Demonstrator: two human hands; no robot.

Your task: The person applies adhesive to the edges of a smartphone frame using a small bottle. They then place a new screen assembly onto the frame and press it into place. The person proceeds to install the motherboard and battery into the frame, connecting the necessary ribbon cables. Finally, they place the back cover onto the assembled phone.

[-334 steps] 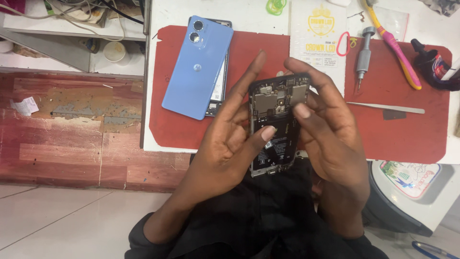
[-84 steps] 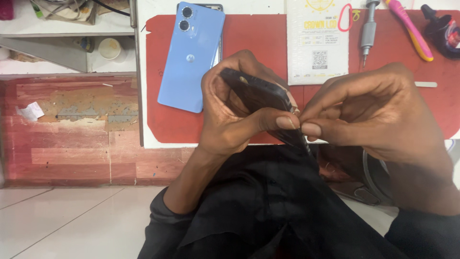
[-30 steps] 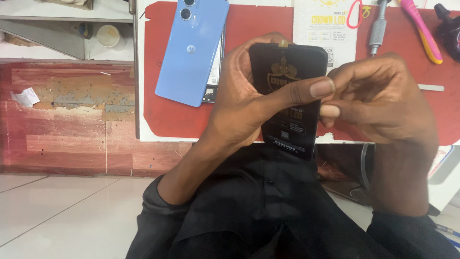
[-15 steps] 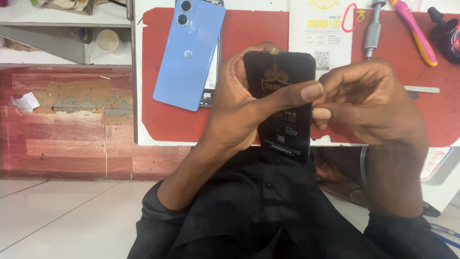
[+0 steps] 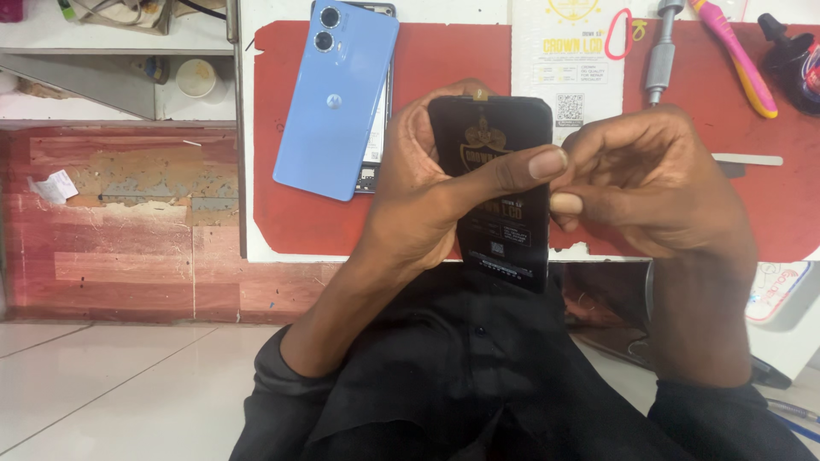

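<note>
My left hand (image 5: pixel 427 196) grips a black phone display panel (image 5: pixel 504 230) upright above my lap, thumb across its printed protective film. My right hand (image 5: pixel 649 183) sits at the panel's right edge, with fingertips pinched against that edge beside my left thumb. A light blue phone back cover (image 5: pixel 335 98) lies on the red work mat (image 5: pixel 444 68), on top of a phone frame (image 5: pixel 376 145) that shows along its right side.
A white printed card (image 5: pixel 568 51), a pink loop, a metal screwdriver (image 5: pixel 659 51), a pink-and-yellow tool (image 5: pixel 735 55), a flat metal pry tool (image 5: pixel 747 160) and a dark object (image 5: pixel 790 55) lie on the mat. A shelf with clutter (image 5: pixel 120 51) is at left; tiled floor below.
I turned the panel from edge-on to facing me, film side up. My right hand's fingertips stayed pinched at its right edge. The view shifted slightly.
</note>
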